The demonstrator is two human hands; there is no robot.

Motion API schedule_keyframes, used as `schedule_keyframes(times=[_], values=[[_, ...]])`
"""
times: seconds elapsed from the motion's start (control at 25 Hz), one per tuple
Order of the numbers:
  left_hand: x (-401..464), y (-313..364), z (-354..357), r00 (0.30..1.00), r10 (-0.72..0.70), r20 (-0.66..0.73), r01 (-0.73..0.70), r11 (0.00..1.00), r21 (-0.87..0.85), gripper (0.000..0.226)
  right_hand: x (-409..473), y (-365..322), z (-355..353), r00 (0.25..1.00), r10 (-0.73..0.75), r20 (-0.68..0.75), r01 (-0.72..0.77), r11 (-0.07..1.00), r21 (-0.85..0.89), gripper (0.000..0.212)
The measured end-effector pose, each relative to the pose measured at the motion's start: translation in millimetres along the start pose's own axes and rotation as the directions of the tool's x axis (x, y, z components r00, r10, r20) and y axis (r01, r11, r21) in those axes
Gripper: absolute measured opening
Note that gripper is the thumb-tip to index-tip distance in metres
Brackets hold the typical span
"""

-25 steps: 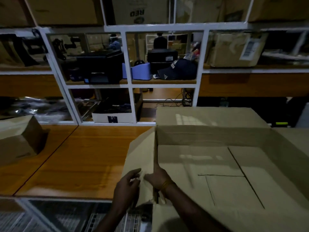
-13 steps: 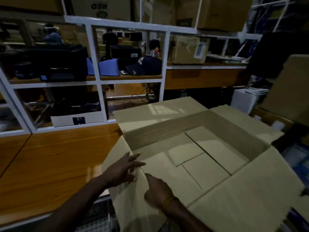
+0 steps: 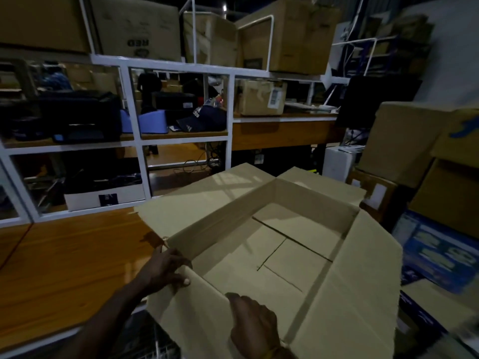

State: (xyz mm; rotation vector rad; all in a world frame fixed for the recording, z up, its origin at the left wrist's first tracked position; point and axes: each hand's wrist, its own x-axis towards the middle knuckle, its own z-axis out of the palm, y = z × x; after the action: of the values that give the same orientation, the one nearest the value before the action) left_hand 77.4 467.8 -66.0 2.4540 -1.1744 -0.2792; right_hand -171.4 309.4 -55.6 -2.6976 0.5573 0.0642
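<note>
A large open cardboard box (image 3: 368, 275) fills the middle and right of the head view, its four top flaps folded outward and its inside bare. It sits at the right end of a wooden table (image 3: 64, 268). My left hand (image 3: 163, 268) grips the box's near-left corner, fingers wrapped over the wall edge and thumb on the near flap. My right hand (image 3: 252, 322) rests on top of the near flap with its index finger stretched forward along the cardboard.
A white-framed shelf unit (image 3: 134, 130) stands behind the table with a black printer (image 3: 77, 115), a dark cap (image 3: 204, 120) and cartons on top. More cardboard boxes (image 3: 404, 141) and a blue printed box (image 3: 440, 252) are stacked close on the right.
The view has swung right and the box has turned. My left hand went from lying flat on the left flap to gripping the near-left corner. My right hand slid onto the near flap.
</note>
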Motion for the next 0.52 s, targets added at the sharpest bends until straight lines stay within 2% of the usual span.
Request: schedule_keyframes(times=[0.08, 0.2, 0.36, 0.4, 0.48, 0.52], values=[[-40.4, 5.2, 13.3, 0.993, -0.017, -0.115, 0.012, 0.999, -0.043, 0.045, -24.9, 2.1, 7.9, 1.000, -0.014, 0.002, 0.014, 1.000, -0.003, 0.065], [-99.5, 17.7, 24.8, 0.974, -0.080, -0.210, 0.067, 0.995, -0.068, 0.028, -55.9, 1.7, 17.1, 0.996, -0.089, -0.017, 0.089, 0.996, 0.014, 0.069], [-187.0, 23.3, 36.6, 0.927, -0.218, -0.306, 0.212, 0.976, -0.054, 0.028, -98.2, -5.8, 31.2, 0.971, -0.238, -0.030, 0.240, 0.969, 0.064, 0.063], [-208.0, 23.6, 40.2, 0.913, -0.258, -0.317, 0.248, 0.966, -0.070, 0.030, -107.3, -6.4, 38.9, 0.947, -0.309, -0.089, 0.315, 0.947, 0.061, 0.062], [-246.6, 28.8, 47.0, 0.872, -0.337, -0.356, 0.317, 0.941, -0.116, 0.033, -124.2, -10.9, 45.9, 0.918, -0.387, -0.084, 0.392, 0.918, 0.052, 0.066], [-262.7, 37.0, 47.6, 0.850, -0.384, -0.362, 0.356, 0.923, -0.143, 0.032, -128.9, -12.3, 47.6, 0.914, -0.406, -0.006, 0.405, 0.913, 0.041, 0.070]])
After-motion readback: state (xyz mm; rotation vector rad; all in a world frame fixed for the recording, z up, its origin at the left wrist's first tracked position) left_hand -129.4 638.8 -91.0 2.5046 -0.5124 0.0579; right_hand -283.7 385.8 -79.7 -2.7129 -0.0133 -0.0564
